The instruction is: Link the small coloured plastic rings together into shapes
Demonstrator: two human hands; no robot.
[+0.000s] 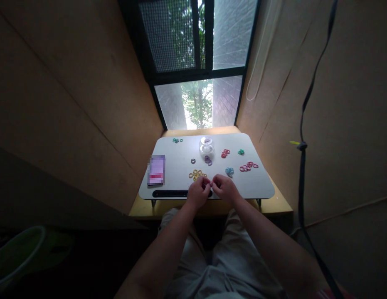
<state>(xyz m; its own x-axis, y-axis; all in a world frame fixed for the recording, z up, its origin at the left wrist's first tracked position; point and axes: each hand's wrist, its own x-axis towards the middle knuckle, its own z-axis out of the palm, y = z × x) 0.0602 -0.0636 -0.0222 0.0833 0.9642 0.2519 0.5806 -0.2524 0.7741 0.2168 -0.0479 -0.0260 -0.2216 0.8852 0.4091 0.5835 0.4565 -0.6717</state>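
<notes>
My left hand (198,192) and my right hand (224,188) meet at the near edge of a small white lap table (181,166). Both hands are closed in a pinch, fingertips touching each other around a tiny pinkish piece, too small to name. Just beyond my left hand lies a cluster of yellow rings (197,174). A blue ring cluster (229,171) sits just past my right hand.
A clear plastic jar (207,148) stands mid-table with purple rings (208,160) at its base. Red rings (225,153), pink rings (248,166) and green rings (241,152), (176,140) are scattered about. A phone (156,169) lies at left. Wooden panels flank both sides; a window is ahead.
</notes>
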